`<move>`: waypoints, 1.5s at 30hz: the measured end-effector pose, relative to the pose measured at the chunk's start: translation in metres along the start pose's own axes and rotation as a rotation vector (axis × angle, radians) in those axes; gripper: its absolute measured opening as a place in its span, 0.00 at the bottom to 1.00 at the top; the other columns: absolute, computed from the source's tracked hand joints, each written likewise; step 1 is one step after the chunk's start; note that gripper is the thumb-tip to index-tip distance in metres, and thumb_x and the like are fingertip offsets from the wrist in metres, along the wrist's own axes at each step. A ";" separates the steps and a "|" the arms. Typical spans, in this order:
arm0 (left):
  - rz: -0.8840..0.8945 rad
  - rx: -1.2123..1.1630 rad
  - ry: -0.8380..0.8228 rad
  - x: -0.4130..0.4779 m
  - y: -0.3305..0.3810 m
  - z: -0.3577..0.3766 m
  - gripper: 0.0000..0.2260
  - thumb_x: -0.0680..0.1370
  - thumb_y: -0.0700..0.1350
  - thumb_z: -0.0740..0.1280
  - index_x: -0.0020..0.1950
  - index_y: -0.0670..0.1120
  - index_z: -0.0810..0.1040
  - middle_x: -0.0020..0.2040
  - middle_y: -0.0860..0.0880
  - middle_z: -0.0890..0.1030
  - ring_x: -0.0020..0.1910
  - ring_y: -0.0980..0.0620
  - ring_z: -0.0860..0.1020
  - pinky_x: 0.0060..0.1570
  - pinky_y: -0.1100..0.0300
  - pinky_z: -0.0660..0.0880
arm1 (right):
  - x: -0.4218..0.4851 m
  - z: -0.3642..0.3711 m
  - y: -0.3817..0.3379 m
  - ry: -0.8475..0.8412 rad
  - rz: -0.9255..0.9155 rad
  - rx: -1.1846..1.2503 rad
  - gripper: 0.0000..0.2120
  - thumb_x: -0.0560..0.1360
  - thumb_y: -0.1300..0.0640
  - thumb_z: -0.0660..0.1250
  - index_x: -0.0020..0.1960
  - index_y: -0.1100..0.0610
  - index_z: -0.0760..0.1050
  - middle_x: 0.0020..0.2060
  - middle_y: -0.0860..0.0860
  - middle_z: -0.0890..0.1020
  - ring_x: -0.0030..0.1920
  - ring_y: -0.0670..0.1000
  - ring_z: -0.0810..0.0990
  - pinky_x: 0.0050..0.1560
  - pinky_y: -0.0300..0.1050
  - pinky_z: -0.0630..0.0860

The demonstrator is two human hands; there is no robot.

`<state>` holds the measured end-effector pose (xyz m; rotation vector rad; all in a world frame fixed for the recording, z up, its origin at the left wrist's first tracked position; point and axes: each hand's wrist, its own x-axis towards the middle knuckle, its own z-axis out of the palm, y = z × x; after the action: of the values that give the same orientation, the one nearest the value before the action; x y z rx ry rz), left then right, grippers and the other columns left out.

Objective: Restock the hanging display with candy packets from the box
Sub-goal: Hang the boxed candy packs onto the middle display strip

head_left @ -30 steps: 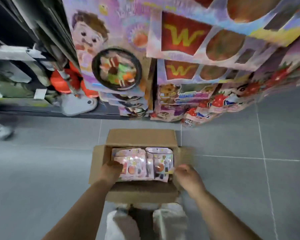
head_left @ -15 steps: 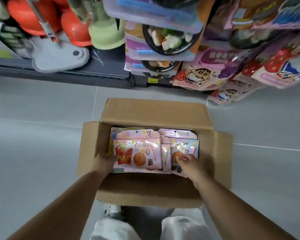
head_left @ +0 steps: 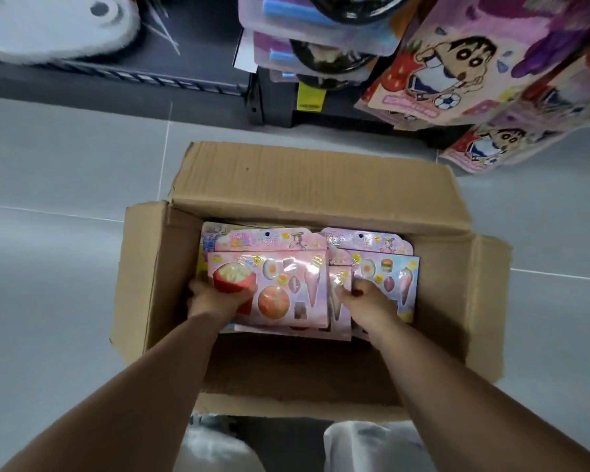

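Note:
An open cardboard box (head_left: 307, 185) stands on the grey tiled floor, filled with pink candy packets showing fries, a burger and an ice cream cone. My left hand (head_left: 215, 299) grips the lower left corner of the top left packet (head_left: 280, 287). On the right stack of packets (head_left: 389, 270), my right hand (head_left: 365, 299) has its fingers curled at the left edge of the top one. The hanging display (head_left: 457, 73) with cartoon packets is above the box at the upper right.
A dark shelf base (head_left: 184, 80) runs along the top with a white plush item (head_left: 58, 25) at the left. Hanging bowl-shaped packs (head_left: 324, 59) are at top centre. Grey floor tiles (head_left: 48, 267) surround the box. My knees in light trousers (head_left: 218, 447) are below.
The camera has dropped closer to the box. Both hands have moved further into the box onto the packets, the left onto the top left packet, the right onto the right stack.

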<state>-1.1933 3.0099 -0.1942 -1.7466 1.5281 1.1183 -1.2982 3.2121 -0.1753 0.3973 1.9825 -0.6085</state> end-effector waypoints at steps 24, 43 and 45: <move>0.413 0.186 -0.063 -0.181 0.023 -0.141 0.15 0.69 0.44 0.75 0.54 0.44 0.78 0.49 0.45 0.84 0.50 0.42 0.81 0.50 0.53 0.76 | -0.173 -0.086 -0.024 0.311 -0.103 0.083 0.12 0.73 0.50 0.68 0.45 0.58 0.70 0.37 0.53 0.78 0.42 0.57 0.78 0.41 0.45 0.69; 0.803 -0.441 -0.274 -0.532 0.047 -0.357 0.14 0.73 0.44 0.72 0.57 0.48 0.76 0.50 0.44 0.85 0.44 0.48 0.85 0.42 0.52 0.82 | -0.505 -0.262 -0.120 0.414 -0.668 0.536 0.10 0.77 0.53 0.64 0.58 0.51 0.72 0.46 0.46 0.82 0.45 0.43 0.80 0.39 0.34 0.73; 0.843 -0.469 -0.326 -0.556 0.053 -0.367 0.27 0.63 0.52 0.76 0.60 0.50 0.76 0.54 0.43 0.84 0.51 0.42 0.84 0.52 0.44 0.79 | -0.528 -0.286 -0.128 0.399 -0.713 0.599 0.12 0.77 0.54 0.64 0.60 0.52 0.72 0.49 0.46 0.82 0.49 0.47 0.81 0.45 0.40 0.74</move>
<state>-1.1647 2.9751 0.4724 -1.0444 1.9346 2.1934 -1.3271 3.2597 0.4365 0.1543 2.2876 -1.7038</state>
